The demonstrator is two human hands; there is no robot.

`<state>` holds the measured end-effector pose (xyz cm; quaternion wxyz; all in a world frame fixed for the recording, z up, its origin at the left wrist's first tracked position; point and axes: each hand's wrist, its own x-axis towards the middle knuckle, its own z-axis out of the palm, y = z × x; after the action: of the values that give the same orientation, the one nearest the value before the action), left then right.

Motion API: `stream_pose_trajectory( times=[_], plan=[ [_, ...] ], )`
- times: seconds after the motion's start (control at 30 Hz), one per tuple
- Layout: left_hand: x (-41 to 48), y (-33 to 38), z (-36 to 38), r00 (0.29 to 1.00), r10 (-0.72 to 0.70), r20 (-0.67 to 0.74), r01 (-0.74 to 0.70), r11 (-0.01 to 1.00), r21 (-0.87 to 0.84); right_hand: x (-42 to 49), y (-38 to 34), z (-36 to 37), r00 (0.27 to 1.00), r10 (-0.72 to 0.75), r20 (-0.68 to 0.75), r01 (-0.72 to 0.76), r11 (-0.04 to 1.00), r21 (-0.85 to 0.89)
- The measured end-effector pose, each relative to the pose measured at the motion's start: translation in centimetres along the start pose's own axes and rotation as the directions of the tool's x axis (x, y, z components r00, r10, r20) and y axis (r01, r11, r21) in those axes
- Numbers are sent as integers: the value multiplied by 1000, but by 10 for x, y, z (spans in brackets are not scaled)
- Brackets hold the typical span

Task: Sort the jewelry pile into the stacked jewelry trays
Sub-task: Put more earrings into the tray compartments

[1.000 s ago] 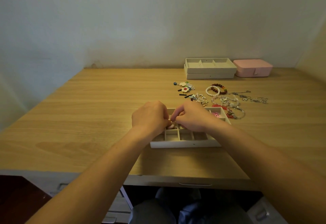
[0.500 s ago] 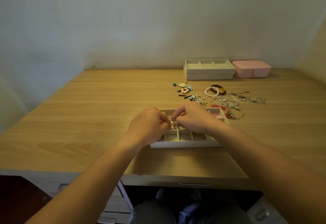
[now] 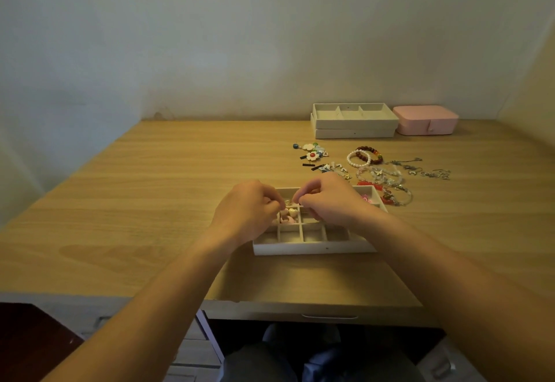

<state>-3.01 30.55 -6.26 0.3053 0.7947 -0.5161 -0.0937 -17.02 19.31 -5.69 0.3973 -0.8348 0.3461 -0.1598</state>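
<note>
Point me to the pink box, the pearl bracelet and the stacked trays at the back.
pink box [image 3: 425,117]: head view, middle of its lid.
pearl bracelet [image 3: 348,158]: head view, left arc of its beads.
stacked trays [image 3: 354,133]: head view, front wall of the lower tray.

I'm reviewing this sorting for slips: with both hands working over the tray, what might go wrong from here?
The small piece pinched between the left hand and right hand could fall into the wrong compartment of the tray. Pulling the right hand back might drag the bracelets lying just beside the tray.
</note>
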Motion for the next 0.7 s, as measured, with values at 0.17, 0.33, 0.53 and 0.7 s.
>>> stream_pose_trajectory(
  times=[0.17, 0.33, 0.53, 0.7],
  plan=[
    [15, 7, 1, 999, -5, -32, 4, 999, -32, 4, 5, -12, 994, 31, -101, -18, 992, 126],
    [50, 23, 2, 1000, -4, 7, 4, 997, -82, 26, 15, -37, 966, 67, -249, -12, 977, 214],
    [102, 28, 10, 998, -61, 21, 63, 993, -102, 70, 34, -64, 953, 156, -259, -104, 973, 206],
    [146, 22, 18, 993, -112, 43, 116, 989, -94, 112, 42, -72, 978, 121, -169, -107, 990, 87]
  ],
)
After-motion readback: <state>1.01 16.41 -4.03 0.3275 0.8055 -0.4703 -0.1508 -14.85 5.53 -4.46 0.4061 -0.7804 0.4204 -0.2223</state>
